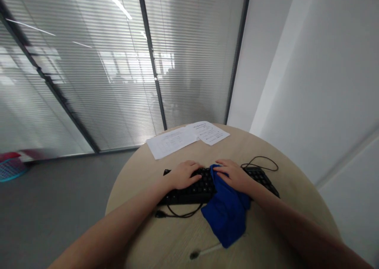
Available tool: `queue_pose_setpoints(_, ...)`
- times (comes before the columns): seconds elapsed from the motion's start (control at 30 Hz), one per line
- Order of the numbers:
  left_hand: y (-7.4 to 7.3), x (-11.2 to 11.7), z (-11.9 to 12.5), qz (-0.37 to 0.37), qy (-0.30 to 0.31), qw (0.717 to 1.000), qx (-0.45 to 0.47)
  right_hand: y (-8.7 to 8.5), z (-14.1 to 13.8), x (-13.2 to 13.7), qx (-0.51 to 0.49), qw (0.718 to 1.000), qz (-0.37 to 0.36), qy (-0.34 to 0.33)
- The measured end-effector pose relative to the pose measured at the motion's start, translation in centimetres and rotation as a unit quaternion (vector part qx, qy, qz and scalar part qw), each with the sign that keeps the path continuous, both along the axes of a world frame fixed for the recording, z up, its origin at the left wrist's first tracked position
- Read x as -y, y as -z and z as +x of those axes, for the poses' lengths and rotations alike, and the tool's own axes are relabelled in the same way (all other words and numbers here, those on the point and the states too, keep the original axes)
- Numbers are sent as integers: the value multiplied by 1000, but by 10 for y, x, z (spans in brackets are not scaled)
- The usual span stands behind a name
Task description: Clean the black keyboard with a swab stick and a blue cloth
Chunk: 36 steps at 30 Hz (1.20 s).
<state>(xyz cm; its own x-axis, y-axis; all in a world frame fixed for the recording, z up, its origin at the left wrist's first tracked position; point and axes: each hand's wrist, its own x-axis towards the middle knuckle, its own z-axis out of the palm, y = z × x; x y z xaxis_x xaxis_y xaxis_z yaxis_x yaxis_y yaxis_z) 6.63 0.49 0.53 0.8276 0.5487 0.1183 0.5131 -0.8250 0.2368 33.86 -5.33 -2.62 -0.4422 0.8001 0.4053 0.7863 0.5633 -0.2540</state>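
Observation:
A black keyboard (189, 196) lies across the round table. My left hand (183, 175) rests on its left half, fingers stretched over the keys and nothing held. A blue cloth (227, 213) is draped over the right-middle keys and hangs toward me onto the tabletop. My right hand (232, 175) presses the cloth's upper end against the keys, with cloth under the thumb and fingers. Part of the keyboard is hidden by the cloth and both hands. Below the cloth lies a small brush (204, 252) with a dark head and a pale handle, its far end covered by cloth.
Printed papers (177, 139) lie at the far side of the wooden table (136, 166). A black cable (185, 215) loops in front of the keyboard, and another loop (271, 161) shows behind its right end. Beyond stand a glass partition with blinds (195, 64) and a white wall (334, 83).

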Motion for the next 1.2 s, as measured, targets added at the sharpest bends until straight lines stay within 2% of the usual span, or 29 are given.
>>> queue_pose_setpoints(0.2,-6,-8,7,-17,-32,998,-56,-2,-1,2,-47,999,-3,17)
queue_pose_setpoints(0.33,-6,-6,8,-13,-53,997,-51,-6,0,5,-66,997,-29,9)
queue_pose_setpoints(0.47,-3,-1,1,-1,-44,999,-32,-2,1,6,-42,998,-36,18)
queue_pose_setpoints(0.6,-4,-2,-8,-22,-28,999,-26,0,2,6,-26,998,-48,39)
queue_pose_setpoints(0.7,-8,-5,-11,-31,-41,998,-37,-5,3,8,-40,997,-49,46)
queue_pose_setpoints(0.83,-16,-5,-10,-32,-37,998,-50,-9,4,9,-41,998,-45,22)
queue_pose_setpoints(1.03,-17,5,-5,10,-4,1000,-8,-4,3,6,-18,998,4,55)
queue_pose_setpoints(1.2,-11,4,-7,35,9,999,2,-6,3,6,-28,999,14,23)
